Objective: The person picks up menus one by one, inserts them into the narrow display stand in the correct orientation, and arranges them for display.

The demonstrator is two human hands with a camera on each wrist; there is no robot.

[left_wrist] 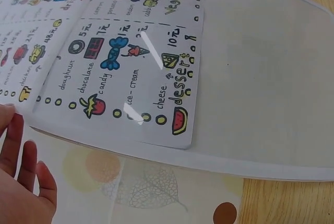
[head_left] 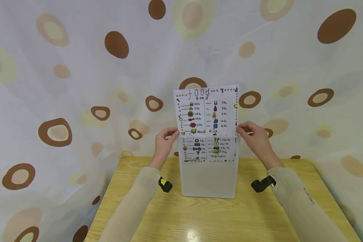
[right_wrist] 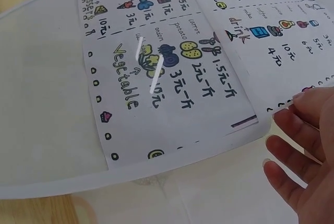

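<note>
Head view, left to right: left hand [head_left: 164, 143] at the left top corner of a translucent frosted plastic document sleeve [head_left: 210, 181], fingers curled onto the edge of a white hand-drawn paper menu sheet headed "food" [head_left: 206, 111], pinching it there. Sleeve upright on a pale wooden table [head_left: 199, 218], bottom edge on the tabletop. Menu sheet partly inside the sleeve: lower portion with "dessert" and "vegetable" panels behind the plastic, upper portion with "food" heading and "drink" panel sticking out above the opening. Bottom part of the sleeve without paper behind it. Right hand [head_left: 255, 137] at the right top corner, fingers curled on the right edge of the sheet, gripping it. Spotted white curtain with brown and beige ovals [head_left: 78, 84] behind and around the table.

Left wrist view: fingertips of the left hand [left_wrist: 21, 177] at the sheet's edge, dessert panel [left_wrist: 130, 78] under glossy plastic.

Right wrist view: vegetable panel [right_wrist: 156, 72] inside the sleeve, right-hand fingers [right_wrist: 300, 145] bent at the sleeve's mouth, touching the sheet's margin.
</note>
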